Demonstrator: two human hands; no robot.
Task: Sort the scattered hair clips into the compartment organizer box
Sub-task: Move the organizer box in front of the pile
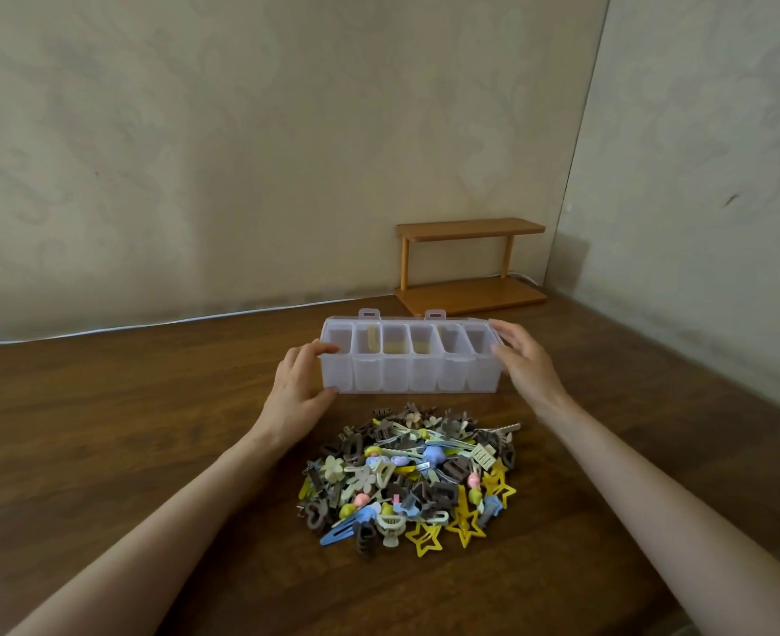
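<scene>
while left grip (298, 387) and right grip (523, 360) flank it, the box (406, 376) sits between.

Dim, soft, even indoor light.
Wide-angle bend stretches my forearms (149, 521) at the edges; table (103, 406) shadows faint, corners soft.
</scene>
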